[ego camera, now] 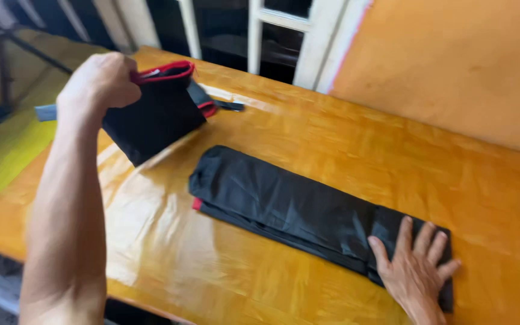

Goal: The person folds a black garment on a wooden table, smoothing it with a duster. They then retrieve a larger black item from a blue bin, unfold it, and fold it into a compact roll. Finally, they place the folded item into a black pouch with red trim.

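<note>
Left hand [100, 81] lifts black pouch [154, 117], arm extended.

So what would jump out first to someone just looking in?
The long black folded cloth lying across the glossy orange wooden table, with the right hand pressed flat on its near end. Then the left hand, raised at upper left, gripping a black bag with red trim above the table's far corner.

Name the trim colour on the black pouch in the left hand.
Red trim on the black pouch, gripped by the left hand; head view.
</note>
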